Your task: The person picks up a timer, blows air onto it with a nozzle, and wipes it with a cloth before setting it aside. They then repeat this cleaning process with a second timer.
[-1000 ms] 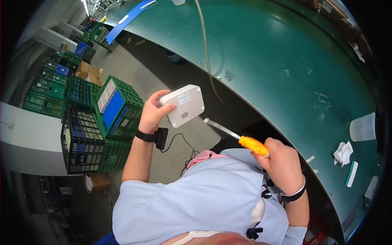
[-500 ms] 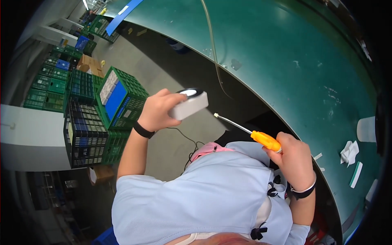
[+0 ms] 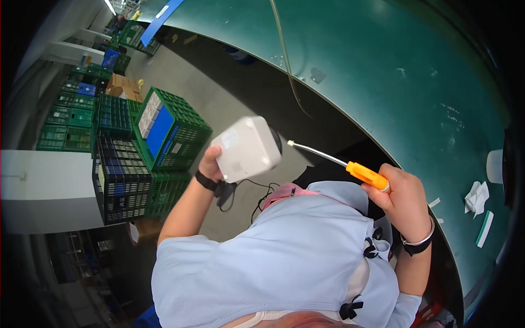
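Observation:
My left hand (image 3: 212,163) grips a white, box-shaped device (image 3: 246,150) by its near left edge, thumb on the face turned toward me. That face has rounded corners, small feet and a pale label. A dark rim (image 3: 276,141) shows along its right side. My right hand (image 3: 403,197) is wrapped round the handle of an orange air blow gun (image 3: 365,174). Its thin, bent metal tube points left, and the pale tip (image 3: 290,143) is just right of the device, apart from it. Most of my left fingers are hidden behind the device.
A green worktable (image 3: 383,71) curves along the right, with a crumpled white tissue (image 3: 477,198) and a green-and-white strip (image 3: 484,229) on it. A clear hose (image 3: 283,44) hangs over its edge. Green crates (image 3: 174,126) stand stacked at left. A dark cable (image 3: 262,188) hangs near my lap.
My left hand has turned the device, so its broad footed face now shows and the white-centred black disc is out of sight. The blow gun's tip is now nearer the device.

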Demonstrator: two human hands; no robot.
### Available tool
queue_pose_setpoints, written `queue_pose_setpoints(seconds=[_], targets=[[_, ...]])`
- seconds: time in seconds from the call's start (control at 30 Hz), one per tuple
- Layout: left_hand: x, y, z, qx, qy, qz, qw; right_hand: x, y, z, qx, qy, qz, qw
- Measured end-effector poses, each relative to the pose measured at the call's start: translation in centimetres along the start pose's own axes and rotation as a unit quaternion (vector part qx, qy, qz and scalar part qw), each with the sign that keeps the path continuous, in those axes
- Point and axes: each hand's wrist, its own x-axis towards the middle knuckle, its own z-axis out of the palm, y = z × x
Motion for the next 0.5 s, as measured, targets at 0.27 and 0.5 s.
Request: queue_pose_setpoints(seconds=[0.27, 0.5], targets=[[-0.7, -1.8, 4.2, -0.2, 0.103, 0.1, 0.969, 0.3, -0.2, 1.1, 0.015, -0.029, -0.039, 0.999], [-1.4, 0.9, 5.1, 0.417, 0.219, 0.33, 0.818, -2.4, 0.3, 0.5, 0.039, -0.017, -0.014, 0.999]])
